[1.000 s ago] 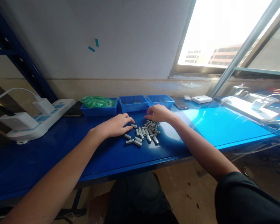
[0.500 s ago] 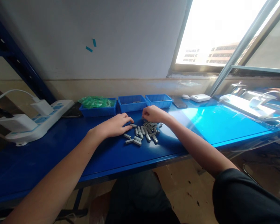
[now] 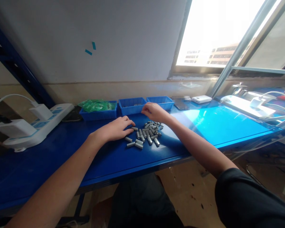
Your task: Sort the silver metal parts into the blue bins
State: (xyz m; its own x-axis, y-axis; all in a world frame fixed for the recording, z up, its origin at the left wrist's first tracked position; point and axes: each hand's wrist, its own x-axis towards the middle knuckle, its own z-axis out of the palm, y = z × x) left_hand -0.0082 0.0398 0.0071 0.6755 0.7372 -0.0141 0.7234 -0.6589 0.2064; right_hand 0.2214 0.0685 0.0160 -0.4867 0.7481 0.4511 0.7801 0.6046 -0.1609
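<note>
Head view: loose metal pieces lie on the blue table (image 3: 104, 161), most in one pile (image 3: 147, 133) between the hands and toward the wearer from the right hand (image 3: 154, 113). Left hand (image 3: 116, 129) is palm-down, fingers loosely spread, thumb apart from the forefinger. A single piece (image 3: 135, 128) lies at those tips, just right of them, its long axis running roughly left to right; contact is not certain, and no firm hold is seen. Left hand is clearly the nearer to this piece. Right hand is raised beyond the pile, before the middle bin (image 3: 129, 110) and right bin (image 3: 169, 105); its fingers are curled in together. Whether they enclose a piece cannot be told.
</note>
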